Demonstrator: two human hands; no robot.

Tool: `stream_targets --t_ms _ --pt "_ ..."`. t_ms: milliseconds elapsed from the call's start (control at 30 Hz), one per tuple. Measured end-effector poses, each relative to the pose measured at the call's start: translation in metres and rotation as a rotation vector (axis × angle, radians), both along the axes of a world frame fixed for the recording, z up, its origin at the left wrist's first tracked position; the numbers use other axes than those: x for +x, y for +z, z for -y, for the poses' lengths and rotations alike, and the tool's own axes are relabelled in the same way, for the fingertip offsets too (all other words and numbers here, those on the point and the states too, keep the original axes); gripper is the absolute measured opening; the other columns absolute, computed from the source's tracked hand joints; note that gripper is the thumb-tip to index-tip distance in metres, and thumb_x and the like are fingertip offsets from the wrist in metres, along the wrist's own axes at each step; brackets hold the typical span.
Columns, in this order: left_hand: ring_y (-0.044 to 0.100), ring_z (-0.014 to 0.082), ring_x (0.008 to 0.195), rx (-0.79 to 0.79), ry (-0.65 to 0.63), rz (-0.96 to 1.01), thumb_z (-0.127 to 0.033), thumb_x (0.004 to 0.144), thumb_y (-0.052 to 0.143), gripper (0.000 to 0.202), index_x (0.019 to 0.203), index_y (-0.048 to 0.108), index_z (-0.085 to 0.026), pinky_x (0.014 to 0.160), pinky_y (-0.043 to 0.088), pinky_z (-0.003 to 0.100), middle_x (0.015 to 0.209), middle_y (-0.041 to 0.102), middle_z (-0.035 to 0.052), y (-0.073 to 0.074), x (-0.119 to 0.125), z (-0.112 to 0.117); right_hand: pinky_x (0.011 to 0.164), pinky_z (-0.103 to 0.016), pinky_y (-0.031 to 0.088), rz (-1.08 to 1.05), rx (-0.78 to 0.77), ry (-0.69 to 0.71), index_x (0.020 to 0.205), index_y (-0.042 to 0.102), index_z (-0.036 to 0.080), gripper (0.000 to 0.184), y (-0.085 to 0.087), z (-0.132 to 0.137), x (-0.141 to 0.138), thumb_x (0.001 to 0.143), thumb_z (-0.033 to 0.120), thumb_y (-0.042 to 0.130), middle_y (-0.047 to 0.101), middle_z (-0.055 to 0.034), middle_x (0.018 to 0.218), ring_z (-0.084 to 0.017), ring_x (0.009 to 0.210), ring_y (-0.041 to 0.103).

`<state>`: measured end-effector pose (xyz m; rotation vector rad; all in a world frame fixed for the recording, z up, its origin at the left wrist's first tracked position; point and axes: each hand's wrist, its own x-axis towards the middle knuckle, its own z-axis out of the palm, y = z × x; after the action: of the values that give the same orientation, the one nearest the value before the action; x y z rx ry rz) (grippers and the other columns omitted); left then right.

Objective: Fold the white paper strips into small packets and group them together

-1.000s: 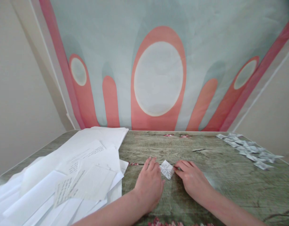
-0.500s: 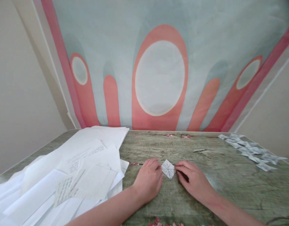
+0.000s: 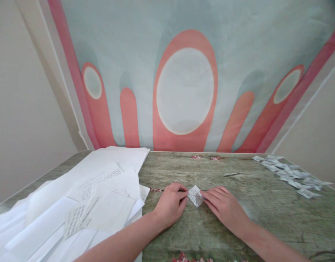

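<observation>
A small square of creased, folded paper (image 3: 195, 197) is held between my hands, turned so that it looks like a diamond. My left hand (image 3: 172, 203) pinches its left corner with thumb and forefinger. At the opposite corner, the fingertips of my right hand (image 3: 224, 206) close on the right edge and partly cover it. The wood-patterned tabletop (image 3: 197, 233) lies right under the paper and both hands.
Stacked white sheets (image 3: 112, 153) and loose printed scraps (image 3: 110, 211) spread over the table's left side. Several folded paper pieces (image 3: 295, 174) lie at the far right. A wall hanging (image 3: 183, 142) with coral shapes rises behind the table.
My right hand's fingers have moved inward over the paper's right corner and drawn closer together. The left hand has shifted only slightly, its pinch now plainer to see.
</observation>
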<state>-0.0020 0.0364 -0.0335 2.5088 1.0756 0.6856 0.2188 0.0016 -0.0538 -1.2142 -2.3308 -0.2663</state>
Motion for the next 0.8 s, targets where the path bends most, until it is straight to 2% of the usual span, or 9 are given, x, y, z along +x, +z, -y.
stream_targets --t_ms 200,433,667,800 --pt "0.053 0.0203 0.097 -0.009 -0.009 -0.003 -0.018 0.083 0.049 0.024 0.098 0.067 -0.021 0.088 0.041 0.035 0.1 0.062 0.0054 -0.001 -0.001 0.0 0.083 -0.038 0.043 0.155 0.087 0.092 0.104 0.061 0.014 0.029 0.009 0.001 0.002 0.092 0.01 0.035 0.067 -0.0084 0.091 -0.019 0.085 0.06" --pt "0.054 0.0179 0.095 -0.042 -0.012 0.039 -0.017 0.084 0.048 0.024 0.096 0.068 -0.021 0.087 0.042 0.032 0.098 0.062 0.0039 0.0 0.0 -0.002 0.084 -0.039 0.043 0.224 0.112 0.087 0.102 0.062 0.011 0.03 0.013 0.002 0.0 0.091 0.006 0.035 0.067 -0.0096 0.09 -0.02 0.086 0.06" --pt "0.056 0.0166 0.091 -0.094 0.013 0.065 -0.017 0.081 0.05 0.022 0.09 0.07 -0.021 0.085 0.044 0.03 0.094 0.063 0.0027 -0.001 0.0 -0.006 0.084 -0.038 0.044 0.167 0.093 0.136 0.105 0.062 0.015 0.028 0.005 -0.002 0.006 0.093 0.013 0.036 0.068 -0.0085 0.095 -0.018 0.088 0.061" --pt "0.056 0.0169 0.091 -0.104 0.019 0.07 -0.017 0.079 0.053 0.02 0.09 0.069 -0.022 0.085 0.044 0.03 0.094 0.063 0.0026 -0.001 -0.001 -0.006 0.081 -0.035 0.046 0.017 0.014 0.069 0.103 0.063 0.018 0.023 0.0 -0.002 0.007 0.092 0.018 0.043 0.069 -0.0065 0.093 -0.017 0.085 0.062"
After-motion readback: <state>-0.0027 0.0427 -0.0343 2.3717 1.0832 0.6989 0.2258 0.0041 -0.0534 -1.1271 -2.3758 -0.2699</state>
